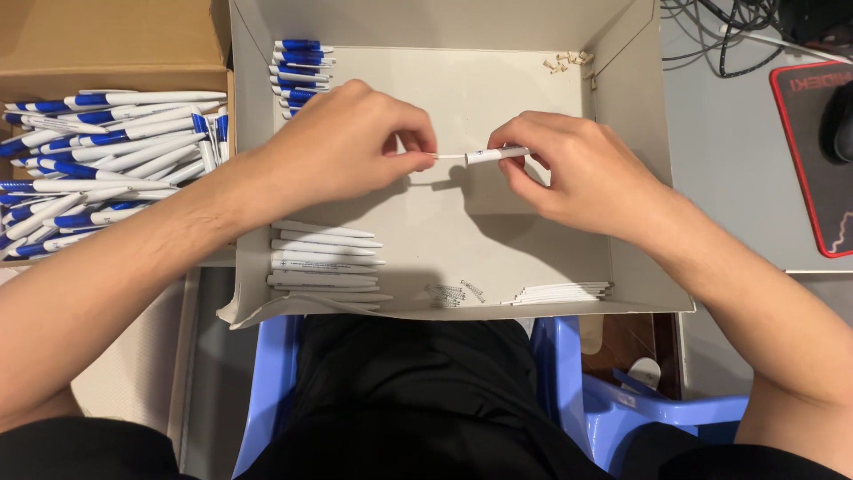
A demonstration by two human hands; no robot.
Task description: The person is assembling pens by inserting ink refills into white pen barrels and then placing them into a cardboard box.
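The left hand (355, 142) pinches a thin refill (451, 156) into the barrel (498, 155) gripped by the right hand (569, 164); next, I judge, a straight push.

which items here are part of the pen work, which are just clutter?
In the job: left hand pinching a thin refill; right hand holding a white barrel; white barrels; springs; blue clip parts; finished pens; tray.
Lying about: cables; red-edged mat; blue stool.

Bright overhead light, sharp focus, soft hand shadows fall on the white tray (498, 240)
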